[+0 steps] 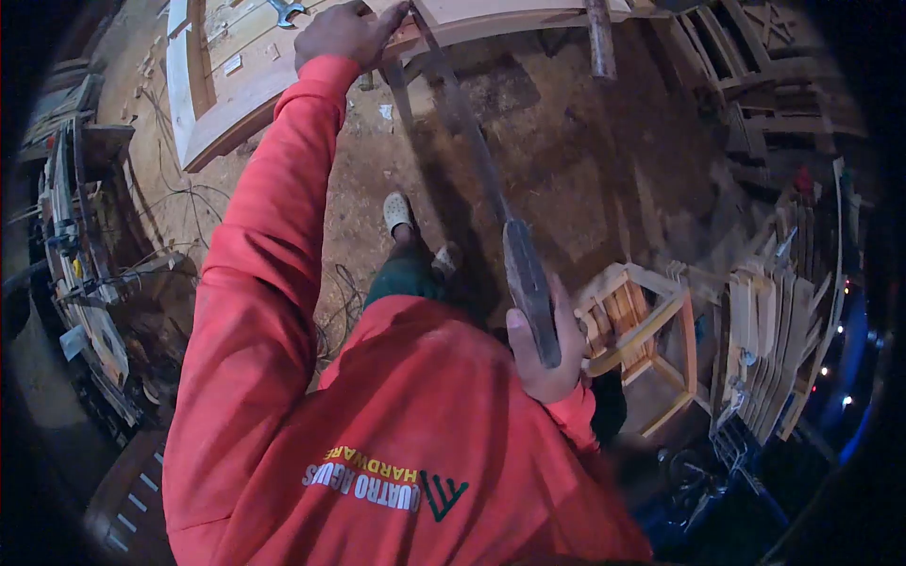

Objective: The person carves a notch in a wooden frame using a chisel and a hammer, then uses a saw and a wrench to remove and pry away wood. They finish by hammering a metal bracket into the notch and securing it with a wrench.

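My right hand (550, 351) is wrapped round the grey, worn handle of a handsaw (525, 274), close to my right side. The saw's narrow-looking blade, seen nearly edge-on, runs up and away to the edge of a pale wooden board (462, 28) at the top. There my left hand (342, 36) grips the board's near edge, its thumb beside the blade's far end. Just where the blade meets the wood is hard to make out. A metal wrench (286, 11) lies on the wood beyond my left hand.
A wooden frame piece (241, 123) juts toward me at left. On the right are a small wooden chair frame (628, 321), stacked curved slats (769, 330) and timber (746, 47). Scrap wood (80, 255) lines the left. Cables (189, 193) lie on the dirt floor (557, 179).
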`<state>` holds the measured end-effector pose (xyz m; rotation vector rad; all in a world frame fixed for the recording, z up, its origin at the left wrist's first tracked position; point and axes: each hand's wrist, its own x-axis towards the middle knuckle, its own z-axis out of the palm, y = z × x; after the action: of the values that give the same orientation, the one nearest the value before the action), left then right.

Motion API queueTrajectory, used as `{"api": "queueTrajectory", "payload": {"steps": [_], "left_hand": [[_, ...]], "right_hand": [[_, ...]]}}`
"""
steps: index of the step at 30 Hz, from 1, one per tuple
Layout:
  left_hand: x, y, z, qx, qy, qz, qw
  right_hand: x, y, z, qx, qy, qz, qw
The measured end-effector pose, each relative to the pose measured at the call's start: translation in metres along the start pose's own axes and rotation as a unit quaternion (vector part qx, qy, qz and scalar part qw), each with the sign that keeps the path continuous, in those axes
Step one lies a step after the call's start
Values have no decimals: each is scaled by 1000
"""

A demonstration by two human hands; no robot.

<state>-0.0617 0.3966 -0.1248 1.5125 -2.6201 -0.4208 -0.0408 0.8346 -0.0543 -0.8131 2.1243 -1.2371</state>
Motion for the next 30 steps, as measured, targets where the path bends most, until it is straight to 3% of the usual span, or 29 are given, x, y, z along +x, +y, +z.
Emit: {"api": "queueTrajectory", "payload": {"steps": [8,11,13,16,22,24,28,30], "left_hand": [[-3,9,-9,-18,-35,-31,999],[7,-6,6,-14,7,16,1000],[7,-15,13,-54,32,23,998],[5,-24,12,-85,65,33,994],[3,-24,18,-120,88,41,988],[1,-21,18,-105,92,38,990],[4,-20,17,-92,83,36,992],[3,-21,15,-100,82,37,991]], "right_hand": [[-28,8,-1,-52,-14,33,998],[40,-2,23,-21,17,-52,998],[89,-11,35,19,-9,7,1000],[110,-21,44,45,17,-46,998],[-6,17,7,-37,16,-39,998],[-12,14,2,-55,8,-54,997],[50,9,23,-37,6,-54,998],[104,-18,39,30,-18,16,999]]}}
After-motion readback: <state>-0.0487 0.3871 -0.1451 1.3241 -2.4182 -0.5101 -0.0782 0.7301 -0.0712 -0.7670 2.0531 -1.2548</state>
